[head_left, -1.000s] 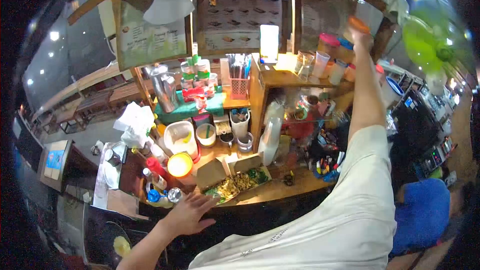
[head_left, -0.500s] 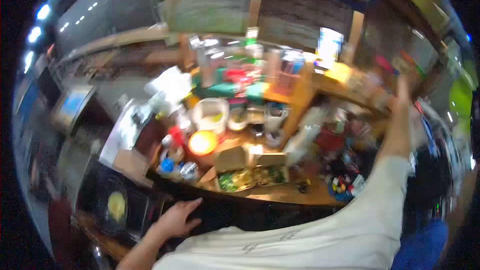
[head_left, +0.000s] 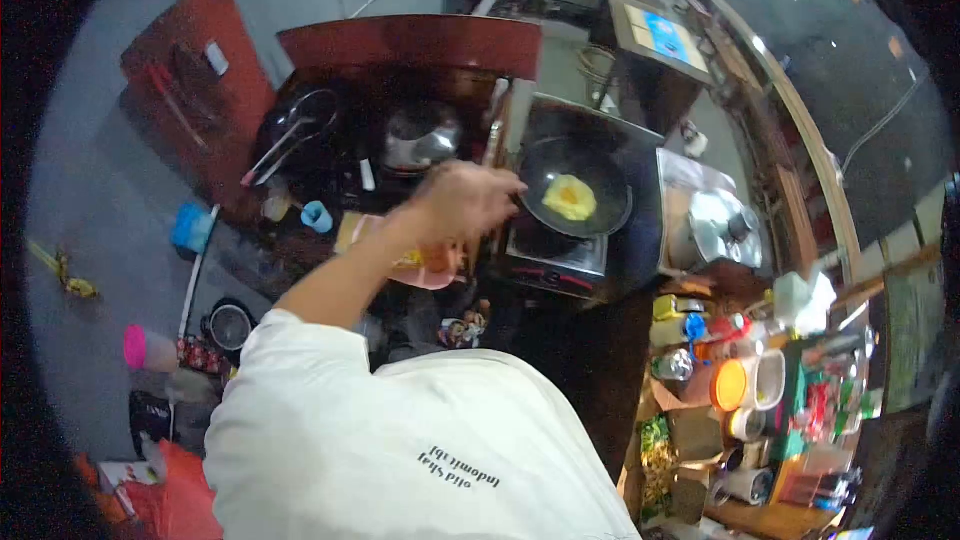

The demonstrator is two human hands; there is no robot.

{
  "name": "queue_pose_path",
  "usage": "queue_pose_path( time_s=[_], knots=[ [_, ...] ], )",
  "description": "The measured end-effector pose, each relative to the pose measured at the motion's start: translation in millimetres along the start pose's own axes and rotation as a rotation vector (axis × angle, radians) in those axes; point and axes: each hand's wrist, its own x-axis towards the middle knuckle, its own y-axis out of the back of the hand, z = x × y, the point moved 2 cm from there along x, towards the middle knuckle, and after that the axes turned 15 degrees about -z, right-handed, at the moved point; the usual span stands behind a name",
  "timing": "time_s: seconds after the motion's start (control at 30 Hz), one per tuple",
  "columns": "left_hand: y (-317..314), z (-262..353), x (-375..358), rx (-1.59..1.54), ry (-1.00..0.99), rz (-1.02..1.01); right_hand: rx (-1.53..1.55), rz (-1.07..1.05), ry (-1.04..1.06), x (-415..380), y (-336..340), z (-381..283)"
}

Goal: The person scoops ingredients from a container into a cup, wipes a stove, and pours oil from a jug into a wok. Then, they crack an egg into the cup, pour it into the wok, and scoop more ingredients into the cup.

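My left hand (head_left: 465, 200) reaches across the stove area, palm down, fingers loosely stretched and nothing seen in them. Its fingertips come right to the near-left rim of a dark wok (head_left: 610, 165). In the wok lies a yellow fried egg (head_left: 570, 197). Under the wok sits a gas stove (head_left: 555, 260). A long-handled utensil (head_left: 493, 140) lies just beyond the hand, which overlaps its lower end. Below my wrist is a pinkish container (head_left: 425, 275), partly covered by the forearm. My right hand is out of view.
A lidded metal pot (head_left: 720, 230) stands right of the wok. Jars, bottles and an orange-lidded tub (head_left: 730, 385) crowd the right counter, beside boxes of food (head_left: 657, 460). Left of the hand are a dark pan (head_left: 300, 125), a metal lid (head_left: 422, 135) and a blue cup (head_left: 317, 217).
The view has swung left from the crowded counter to the stove. My left hand has moved from near my body out to the wok's rim. My right arm has left the view.
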Motion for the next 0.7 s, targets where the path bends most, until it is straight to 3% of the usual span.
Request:
queue_pose_path(
  time_s=[0.07, 0.1, 0.13, 0.2, 0.27, 0.33, 0.43, 0.5, 0.53, 0.6, 0.67, 0.7],
  knots=[
    [75, -85, -62, 0.130, 0.393, 0.351, 0.139, -0.161, -0.003, 2, -47, -36],
    [122, -102, -95, 0.115, 0.610, 0.395, 0.208, -0.252, -0.013, 0, -74, -53],
    [149, -160, -140, 0.291, 0.803, 0.471, 0.271, -0.344, -0.023, -4, -99, -75],
    [196, -244, -233, 0.535, 1.186, 0.371, 0.412, -0.566, -0.057, -24, -152, -120],
    [206, -349, -333, 0.503, 1.569, 0.257, 0.539, -0.794, -0.111, -61, -202, -168],
    [197, -421, -399, 0.315, 1.569, 0.099, 0.667, -1.056, -0.167, -116, -254, -234],
    [164, -518, -458, -0.001, 1.474, 0.205, 0.928, -1.351, -0.267, -224, -290, -361],
    [166, -477, -431, -0.293, 1.458, 0.292, 0.741, -1.526, -0.240, -286, -304, -413],
    [167, -475, -428, -0.294, 1.459, 0.267, 0.681, -1.554, -0.064, -312, -312, -430],
    [178, -478, -417, 0.292, 1.209, 0.206, 0.463, -1.637, 0.085, -348, -304, -475],
    [206, -449, -397, 0.600, 1.086, 0.121, 0.404, -1.704, 0.243, -373, -296, -502],
    [221, -425, -387, 0.769, 0.983, 0.096, 0.400, -1.697, 0.204, -381, -295, -509]
  ],
)
